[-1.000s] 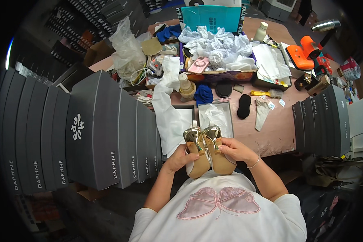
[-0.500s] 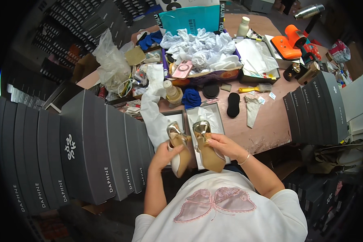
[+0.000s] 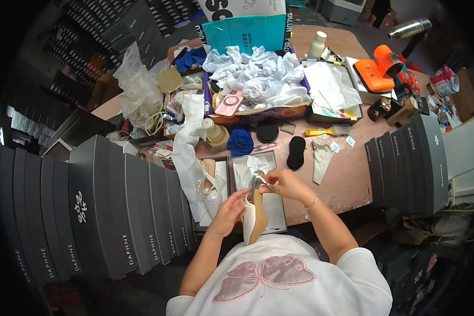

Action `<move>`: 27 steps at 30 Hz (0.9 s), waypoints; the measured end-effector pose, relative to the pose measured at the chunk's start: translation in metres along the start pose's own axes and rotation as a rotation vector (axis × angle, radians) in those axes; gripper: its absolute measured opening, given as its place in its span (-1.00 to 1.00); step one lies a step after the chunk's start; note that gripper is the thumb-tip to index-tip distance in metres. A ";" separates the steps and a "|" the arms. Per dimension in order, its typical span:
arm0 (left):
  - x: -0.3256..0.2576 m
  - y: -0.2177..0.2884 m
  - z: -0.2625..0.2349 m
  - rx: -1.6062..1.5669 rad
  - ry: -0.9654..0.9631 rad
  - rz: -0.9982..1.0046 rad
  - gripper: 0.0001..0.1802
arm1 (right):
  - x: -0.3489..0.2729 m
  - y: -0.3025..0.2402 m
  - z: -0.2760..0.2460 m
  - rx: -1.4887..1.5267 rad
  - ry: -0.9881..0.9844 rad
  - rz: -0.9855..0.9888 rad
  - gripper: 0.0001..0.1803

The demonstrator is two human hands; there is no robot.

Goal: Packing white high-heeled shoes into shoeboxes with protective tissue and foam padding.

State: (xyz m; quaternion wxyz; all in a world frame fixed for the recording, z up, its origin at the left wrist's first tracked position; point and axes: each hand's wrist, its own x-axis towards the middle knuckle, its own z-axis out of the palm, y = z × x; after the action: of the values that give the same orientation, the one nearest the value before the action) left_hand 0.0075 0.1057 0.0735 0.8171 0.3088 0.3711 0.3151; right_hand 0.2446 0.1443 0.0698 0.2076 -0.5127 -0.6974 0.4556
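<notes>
1. Right grip (image 3: 289, 184) pinches a pale shoe (image 3: 254, 226) at its heel end; the left grip (image 3: 229, 213) touches the shoe's side with its fingertips, though I cannot tell whether it pinches.
2. That shoe hangs tilted above the right-hand open box, toe toward the person's body. It has a pointed toe, whitish upper, smooth tan sole and shiny metallic heel.
3. Below it, the right-hand open box (image 3: 275, 216), grey-walled, contains crumpled white paper (image 3: 245, 167).
4. Just beside it, the left-hand open box (image 3: 223, 179) holds a second shoe (image 3: 209, 169), tan inside with a thin pale strap; white paper lies along that box's left side.
5. Farther back on the pinkish surface (image 3: 347, 174), a large purple-edged carton (image 3: 279, 112) is heaped with crumpled white tissue (image 3: 258, 73); a pink phone (image 3: 229, 102) rests at its front.
6. Right of that, a dark tray (image 3: 334, 120) carries flat white sheets (image 3: 326, 84).
7. Outermost, grey shoeboxes (image 3: 105, 205) stand in rows at both sides.
</notes>
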 end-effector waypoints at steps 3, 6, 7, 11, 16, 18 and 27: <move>0.008 -0.025 -0.004 0.470 0.095 0.101 -0.33 | 0.008 0.013 0.007 0.241 -0.115 0.031 -0.56; 0.021 0.004 -0.001 0.323 0.202 -0.020 -0.48 | 0.013 0.013 0.010 0.736 -0.323 0.102 -0.61; 0.021 0.008 -0.004 0.331 0.174 -0.063 -0.49 | 0.019 0.034 0.007 0.420 -0.027 0.056 -0.61; 0.021 0.020 0.000 0.280 0.157 -0.090 -0.59 | 0.035 0.118 -0.040 -0.278 0.624 0.248 -0.31; 0.029 0.010 0.005 0.182 0.175 -0.035 -0.65 | 0.047 0.189 -0.022 -0.277 0.642 0.311 -0.43; 0.023 0.005 -0.002 0.178 0.160 0.011 -0.64 | 0.054 0.170 -0.027 -0.271 0.683 0.169 -0.45; -0.002 0.017 0.003 0.288 0.230 0.014 -0.71 | 0.112 0.098 -0.050 -0.240 0.528 -0.134 -0.53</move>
State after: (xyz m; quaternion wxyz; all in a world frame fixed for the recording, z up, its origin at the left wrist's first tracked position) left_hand 0.0039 0.1133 0.0882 0.7145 0.3871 0.5009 0.2978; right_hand 0.2900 0.2726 -0.0086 0.3494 -0.5873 -0.7003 0.2062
